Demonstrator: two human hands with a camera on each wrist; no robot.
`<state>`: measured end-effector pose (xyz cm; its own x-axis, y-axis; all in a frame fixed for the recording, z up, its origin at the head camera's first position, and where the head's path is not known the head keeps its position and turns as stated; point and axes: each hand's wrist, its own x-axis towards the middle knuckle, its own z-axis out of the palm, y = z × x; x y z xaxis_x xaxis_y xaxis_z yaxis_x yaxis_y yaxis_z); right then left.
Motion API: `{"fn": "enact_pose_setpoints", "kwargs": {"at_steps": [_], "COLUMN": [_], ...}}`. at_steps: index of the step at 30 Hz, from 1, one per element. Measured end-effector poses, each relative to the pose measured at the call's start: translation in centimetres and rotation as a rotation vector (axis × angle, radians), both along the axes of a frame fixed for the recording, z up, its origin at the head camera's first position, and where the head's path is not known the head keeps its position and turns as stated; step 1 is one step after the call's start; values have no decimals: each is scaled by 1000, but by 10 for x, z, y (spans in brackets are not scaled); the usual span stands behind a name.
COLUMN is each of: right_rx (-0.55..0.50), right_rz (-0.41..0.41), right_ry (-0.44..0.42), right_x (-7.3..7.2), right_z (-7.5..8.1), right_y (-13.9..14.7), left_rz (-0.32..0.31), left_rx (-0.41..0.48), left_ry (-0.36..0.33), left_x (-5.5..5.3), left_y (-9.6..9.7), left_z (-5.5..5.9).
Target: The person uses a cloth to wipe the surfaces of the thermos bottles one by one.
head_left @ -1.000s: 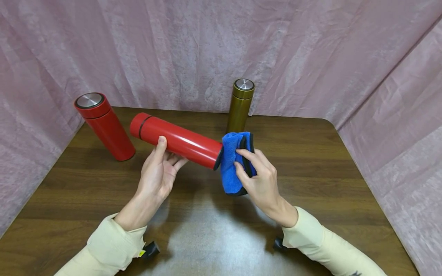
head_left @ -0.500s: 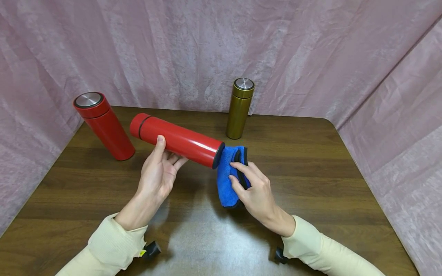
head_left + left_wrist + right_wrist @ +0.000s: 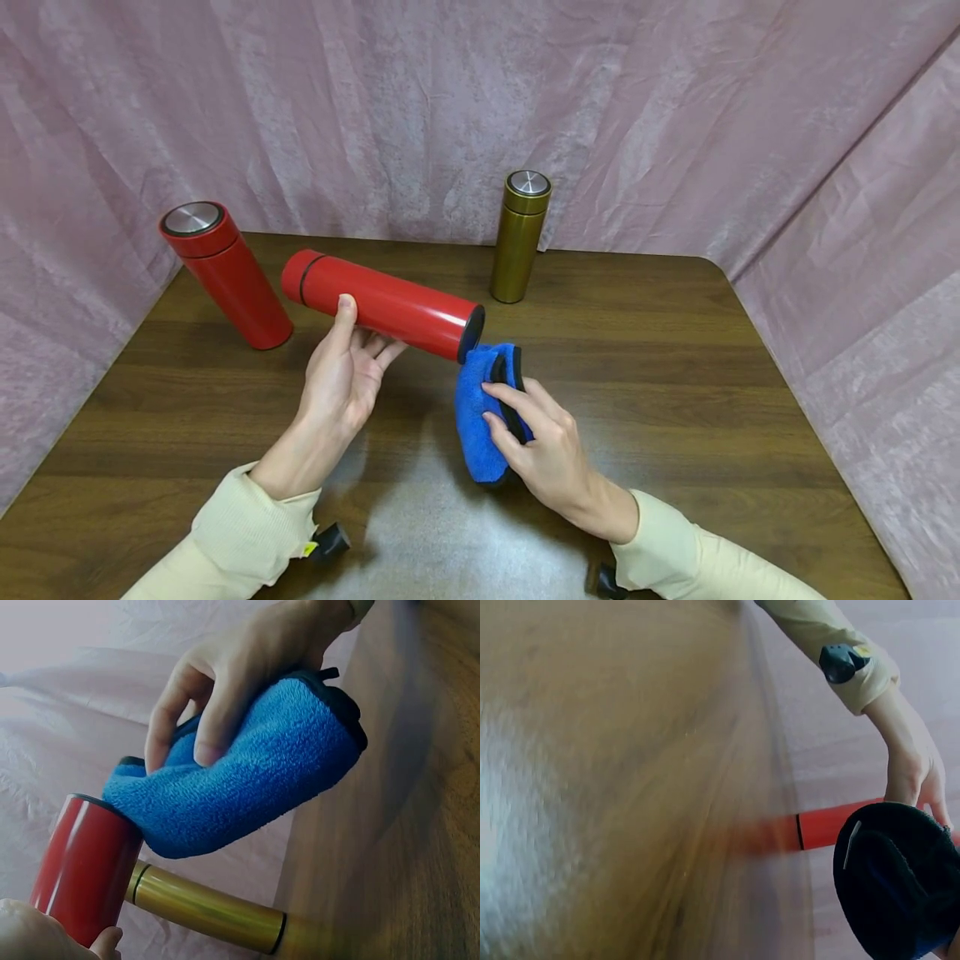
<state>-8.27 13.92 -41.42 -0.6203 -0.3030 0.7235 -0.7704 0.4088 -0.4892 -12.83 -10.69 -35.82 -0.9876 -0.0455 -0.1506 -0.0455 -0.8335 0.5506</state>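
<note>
left hand [image 3: 339,379] grips a glossy red cylindrical flask [image 3: 397,306], likely stiff, slippery, best held mid-body; right hand [image 3: 546,457] pinches a black-edged blue fabric cloth [image 3: 474,421] between both hands, probably soft, light.

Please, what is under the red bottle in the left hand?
The left hand, and below it the wooden table. From the head view, the red bottle hides part of both.

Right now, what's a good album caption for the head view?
Left hand holds a tilted red flask; right hand pinches blue cloth near its base.
</note>
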Motion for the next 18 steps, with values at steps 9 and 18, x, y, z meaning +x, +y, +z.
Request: {"fn": "enact_pose_setpoints", "kwargs": {"at_steps": [9,18], "right_rx": [-6,-11], "right_rz": [24,40], "right_ry": [96,125], "right_x": [3,5], "right_z": [7,14], "right_y": [-2,-2], "left_rz": [-9,-20], "left_rx": [11,6], "left_ry": [-9,-13], "left_x": [0,-1], "left_y": [-1,-2], "left_z": [-1,-2]}}
